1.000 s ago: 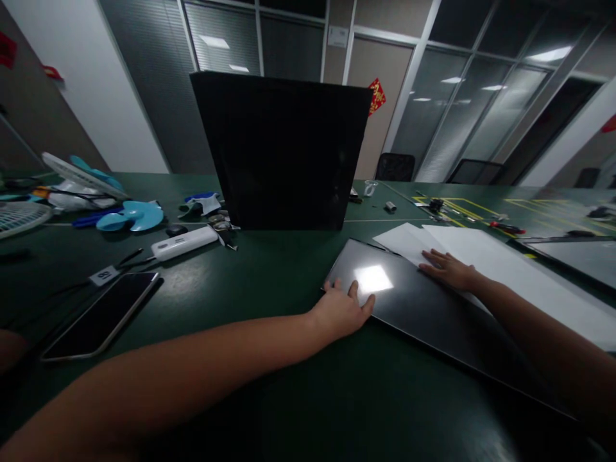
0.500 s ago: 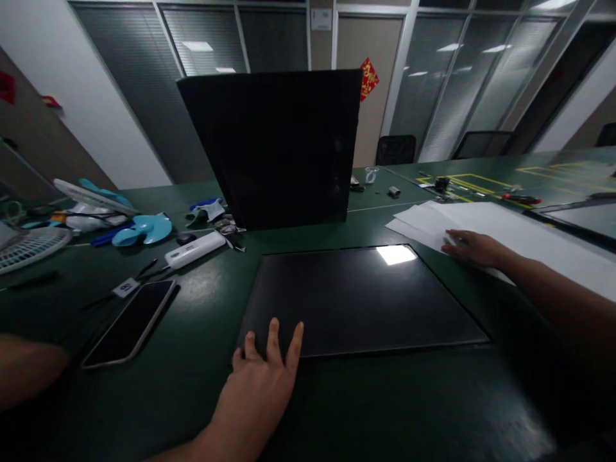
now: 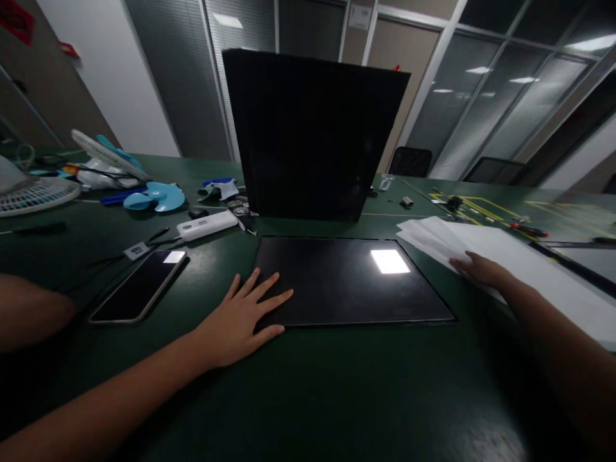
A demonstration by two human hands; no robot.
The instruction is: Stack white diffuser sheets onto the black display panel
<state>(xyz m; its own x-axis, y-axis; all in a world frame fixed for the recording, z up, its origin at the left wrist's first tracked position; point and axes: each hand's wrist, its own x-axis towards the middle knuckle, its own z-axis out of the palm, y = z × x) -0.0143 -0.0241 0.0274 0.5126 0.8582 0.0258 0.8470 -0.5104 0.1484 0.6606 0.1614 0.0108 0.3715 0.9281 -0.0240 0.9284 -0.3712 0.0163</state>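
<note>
A flat glossy black panel point(image 3: 346, 282) lies on the dark green table point(image 3: 337, 391) in front of me. My left hand point(image 3: 240, 321) rests flat at the panel's near left corner, fingers spread, holding nothing. Off to the right, my right hand point(image 3: 481, 271) lies palm down on a stack of white sheets point(image 3: 524, 269), fingers stretched out. An upright black board point(image 3: 308, 135) stands just behind the panel.
A phone point(image 3: 139, 294) lies left of the panel, with a white power bank point(image 3: 206, 226), blue fan blades point(image 3: 154, 197) and white fan grilles point(image 3: 38, 192) further left. Small tools and yellow tape lines point(image 3: 462, 205) are at the back right. Another panel point(image 3: 582, 260) lies far right.
The black panel has been slid left and turned square in front of me. My left hand moved with it to its near left corner. My right hand moved from the panel onto the white sheets.
</note>
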